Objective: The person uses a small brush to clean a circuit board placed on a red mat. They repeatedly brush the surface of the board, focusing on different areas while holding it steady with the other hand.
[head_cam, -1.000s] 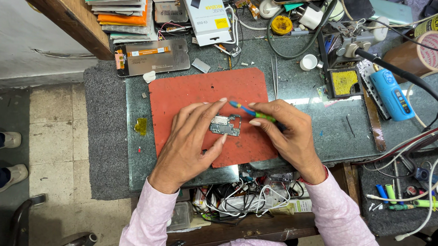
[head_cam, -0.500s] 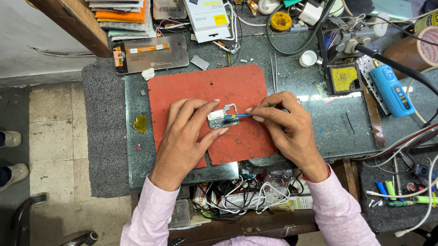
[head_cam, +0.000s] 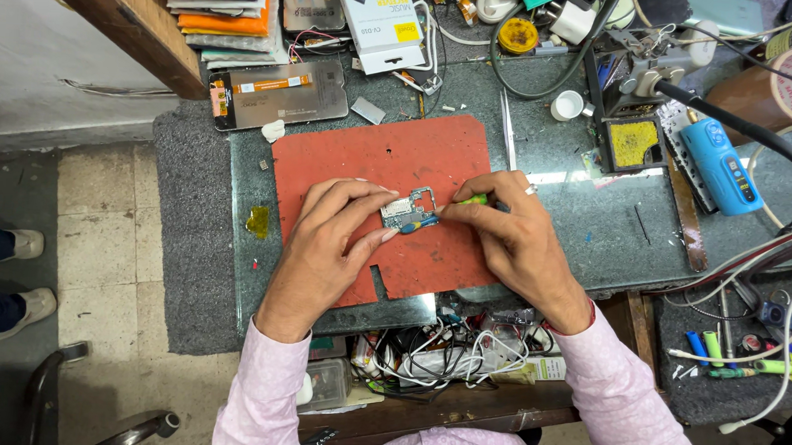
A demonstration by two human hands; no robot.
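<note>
My phone repair workshop.
A red work mat [head_cam: 390, 160], soldering station [head_cam: 638, 82], cables and a dismantled phone back [head_cam: 277, 93] crowd my surface [head_cam: 591, 231].

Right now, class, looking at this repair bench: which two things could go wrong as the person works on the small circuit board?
The circuit board is only pinched by left hand fingertips; the screwdriver in the right hand might slip and scratch it. Loose small parts could roll off the red mat into the tangled cables below.
</note>
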